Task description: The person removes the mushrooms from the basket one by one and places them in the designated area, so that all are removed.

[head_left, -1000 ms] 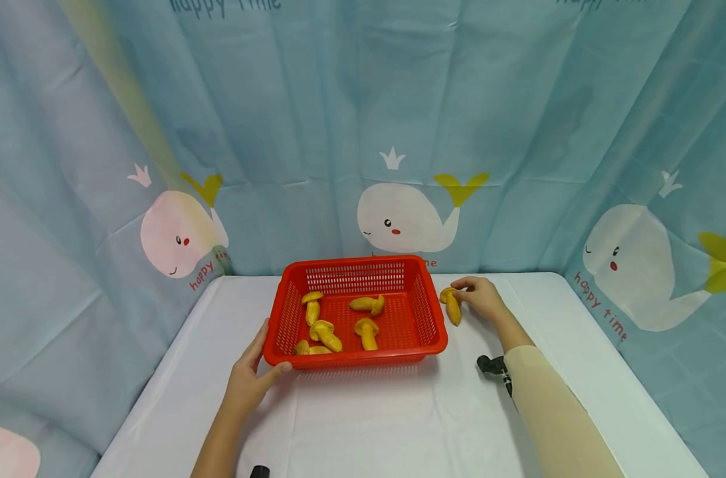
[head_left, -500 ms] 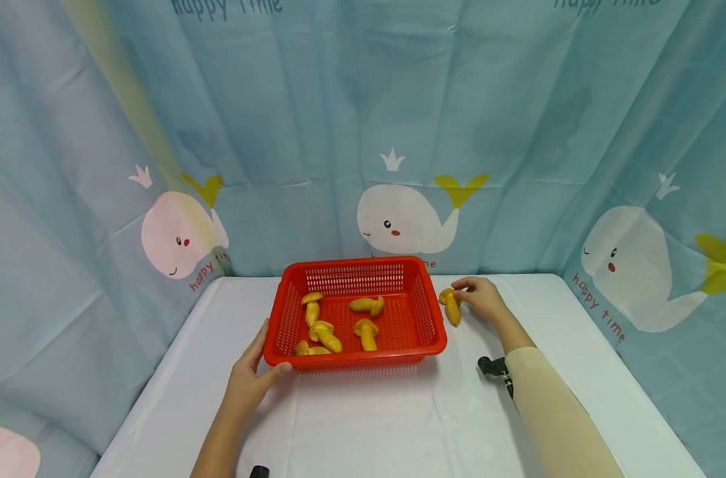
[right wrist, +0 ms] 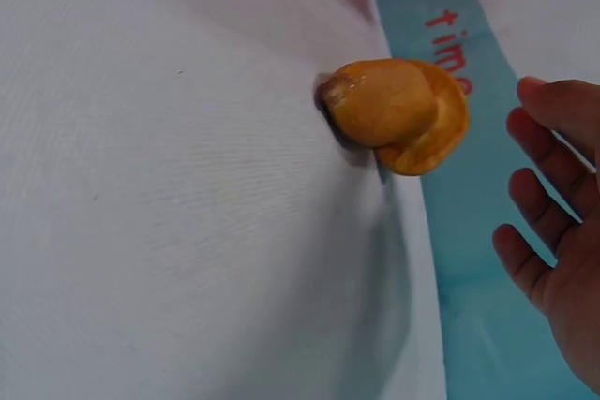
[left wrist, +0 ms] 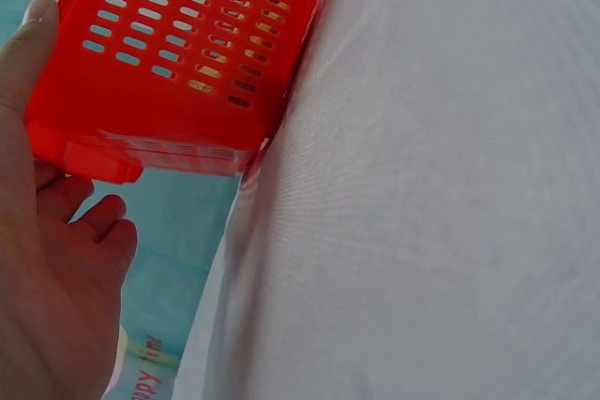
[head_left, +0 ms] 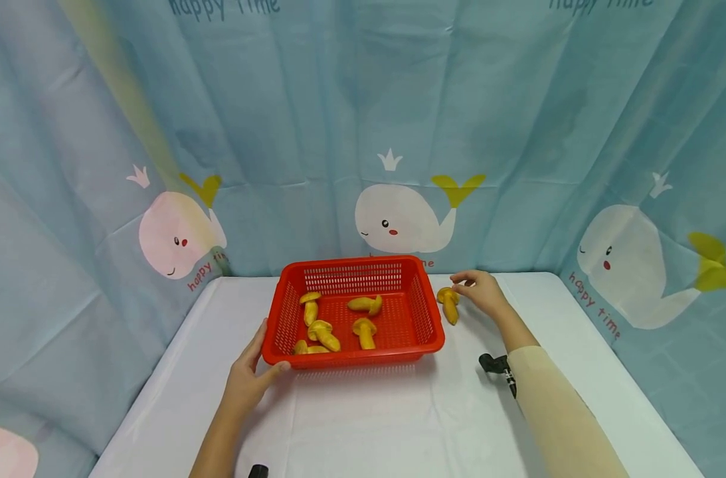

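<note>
A red plastic basket point(head_left: 427, 312) stands on the white table with several yellow mushrooms point(head_left: 365, 333) lying in it. My left hand point(head_left: 247, 378) grips its near left corner, the thumb at the front rim and the fingers along the left side. In the left wrist view the fingers point(left wrist: 98, 217) curl below the basket's rim point(left wrist: 103, 161). One more mushroom point(head_left: 450, 305) lies on the table just right of the basket, its cap toward the back. Beside that cap is my right hand point(head_left: 485, 293), fingers loosely bent. The right wrist view shows a gap between the fingertips point(right wrist: 530, 91) and the mushroom point(right wrist: 389, 110).
A light blue curtain point(head_left: 315, 133) with printed whales hangs behind the table point(head_left: 363, 425) and along both sides. Near the right forearm a black object point(head_left: 494, 364) shows beside the sleeve. Another black piece point(head_left: 258, 471) appears at the bottom edge near the left forearm.
My right hand has let go of the mushroom on the table and drawn slightly away from it. The mushroom stays beside the basket. My left hand keeps its grip on the basket.
</note>
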The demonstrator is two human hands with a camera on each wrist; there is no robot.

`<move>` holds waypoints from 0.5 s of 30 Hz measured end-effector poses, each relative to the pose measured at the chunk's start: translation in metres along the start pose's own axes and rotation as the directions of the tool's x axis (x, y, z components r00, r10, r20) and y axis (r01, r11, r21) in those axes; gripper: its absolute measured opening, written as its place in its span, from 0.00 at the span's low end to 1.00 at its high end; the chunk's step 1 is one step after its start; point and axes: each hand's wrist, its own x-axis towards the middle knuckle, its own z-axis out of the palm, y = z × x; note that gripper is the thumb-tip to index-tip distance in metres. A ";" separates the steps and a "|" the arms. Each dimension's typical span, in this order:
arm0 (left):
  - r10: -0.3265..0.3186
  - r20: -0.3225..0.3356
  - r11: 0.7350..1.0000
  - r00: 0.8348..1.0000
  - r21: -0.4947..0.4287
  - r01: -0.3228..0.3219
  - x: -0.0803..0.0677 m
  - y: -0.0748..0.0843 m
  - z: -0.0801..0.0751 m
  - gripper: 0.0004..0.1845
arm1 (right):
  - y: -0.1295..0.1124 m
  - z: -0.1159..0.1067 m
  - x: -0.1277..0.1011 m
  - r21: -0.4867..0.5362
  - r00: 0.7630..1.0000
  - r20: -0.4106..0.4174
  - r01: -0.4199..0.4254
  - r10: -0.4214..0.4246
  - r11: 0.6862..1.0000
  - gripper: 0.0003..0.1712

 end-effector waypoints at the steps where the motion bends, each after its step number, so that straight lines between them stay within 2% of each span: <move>1: 0.003 -0.001 1.000 1.000 -0.001 -0.003 0.000 0.000 0.000 0.54 | -0.002 -0.001 0.000 0.002 1.000 -0.001 0.002 -0.002 1.000 0.17; 9: 0.005 0.009 1.000 1.000 -0.010 -0.005 -0.001 0.000 -0.002 0.54 | -0.019 -0.009 -0.002 -0.002 1.000 0.009 0.007 -0.007 1.000 0.15; 15: 0.013 0.012 1.000 1.000 -0.008 -0.013 0.000 0.000 -0.002 0.53 | -0.033 -0.014 -0.002 -0.004 0.999 0.006 0.048 -0.048 0.999 0.15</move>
